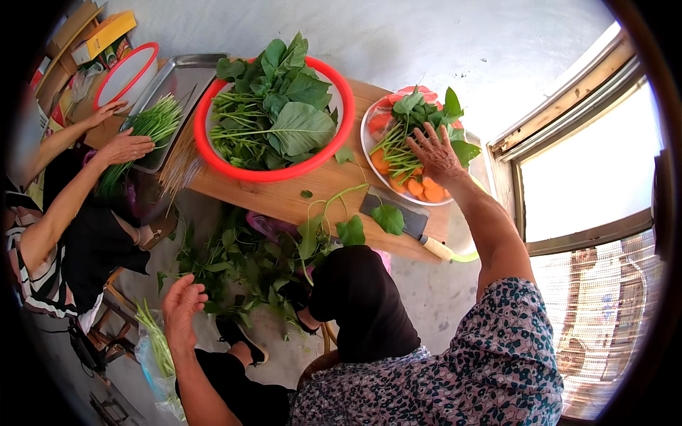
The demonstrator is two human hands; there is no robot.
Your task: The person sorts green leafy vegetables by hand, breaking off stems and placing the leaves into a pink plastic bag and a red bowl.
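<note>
My right hand (438, 155), fingers spread, rests on a bunch of leafy green stems (391, 150). The bunch lies in a white plate (367, 146) over orange carrot slices (432, 193) and beside a red plastic bag (379, 118). Just below the plate, a cleaver (407, 215) with a pale handle lies flat, partly covered by a leafy vine (341, 198) trailing off the table. My left hand (182, 311) hangs empty above the floor with loosely bent fingers. Near it is a heap of leafy vines (240, 266) on the floor.
A red-rimmed basin (343, 114) piled with large leaves (298, 128) stands on the wooden table (256, 194). At left, another person's hands (128, 146) touch thin green stalks (160, 120) over a metal tray (200, 59). Bagged stems (157, 346) are low at left; a window (586, 165) is right.
</note>
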